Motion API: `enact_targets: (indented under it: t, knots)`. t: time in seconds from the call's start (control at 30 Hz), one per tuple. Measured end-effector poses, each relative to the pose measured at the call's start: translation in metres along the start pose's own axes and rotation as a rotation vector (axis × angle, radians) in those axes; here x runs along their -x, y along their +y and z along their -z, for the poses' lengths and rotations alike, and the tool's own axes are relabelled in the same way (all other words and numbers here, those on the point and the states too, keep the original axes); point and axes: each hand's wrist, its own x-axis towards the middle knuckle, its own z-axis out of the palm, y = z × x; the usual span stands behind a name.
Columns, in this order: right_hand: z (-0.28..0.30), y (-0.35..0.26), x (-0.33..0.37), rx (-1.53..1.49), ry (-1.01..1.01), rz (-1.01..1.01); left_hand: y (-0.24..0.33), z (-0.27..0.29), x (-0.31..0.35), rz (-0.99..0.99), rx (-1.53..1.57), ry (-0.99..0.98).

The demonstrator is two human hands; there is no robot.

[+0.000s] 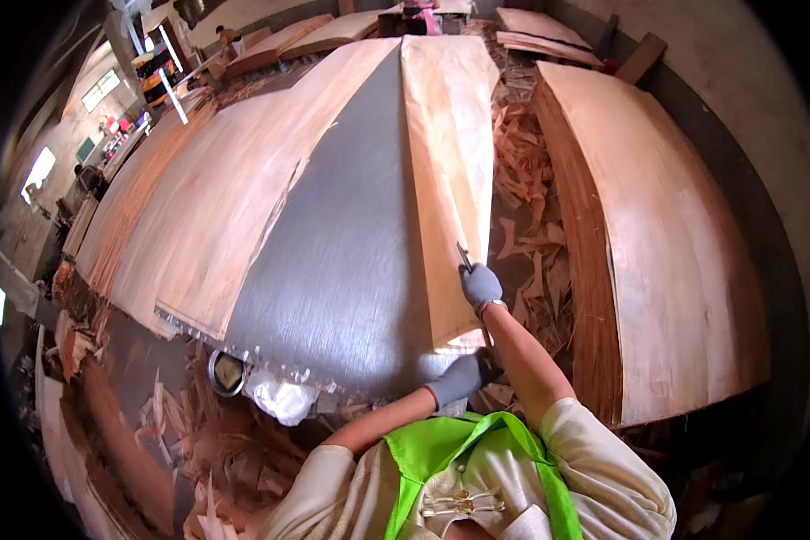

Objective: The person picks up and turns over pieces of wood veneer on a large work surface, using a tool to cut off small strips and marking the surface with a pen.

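A pale wood veneer sheet (441, 180), with a darker strip along it, lies lengthwise on the right side of a long grey tabletop (342, 225). My right hand (482, 286), in a grey glove, is closed on a slim dark blade-like tool (463, 256) over the sheet's right edge. Closer to me, my gloved left hand (463, 378) is at the table's near right corner, just below the sheet's near end. Its fingers look curled, their dark tips partly hidden. A thin dark line runs up from them beneath my right forearm; I cannot tell what it is.
More veneer (225, 198) covers the table's left side. A tall veneer stack (675, 252) stands to the right, beyond torn scraps (524, 180) on the floor. By the near table edge are a round tin (228, 373) and a white plastic bag (281, 396). Scraps (234, 459) lie below.
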Motion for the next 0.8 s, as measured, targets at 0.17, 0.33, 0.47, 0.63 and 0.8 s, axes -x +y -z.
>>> enact_targets:
  t: [0.17, 0.33, 0.47, 0.63, 0.8]
  knots:
    - [0.023, 0.090, 0.003, -0.270, 0.006, 0.109, 0.023, 0.029, 0.035, -0.048, 0.041, -0.207]
    - [0.061, 0.122, 0.040, -0.425, 0.063, 0.050, -0.006, 0.045, 0.091, 0.383, 0.489, -0.204]
    - [0.129, 0.098, 0.056, -0.275, 0.125, 0.082, -0.006, 0.034, 0.102, 0.448, 0.164, -0.353]
    - [0.205, 0.119, 0.082, -0.367, 0.157, 0.068, -0.053, -0.016, 0.095, 0.013, 0.054, -0.507]
    - [0.292, 0.139, 0.126, -0.505, 0.169, 0.047, -0.075, -0.066, 0.073, 0.154, -0.192, -0.648]
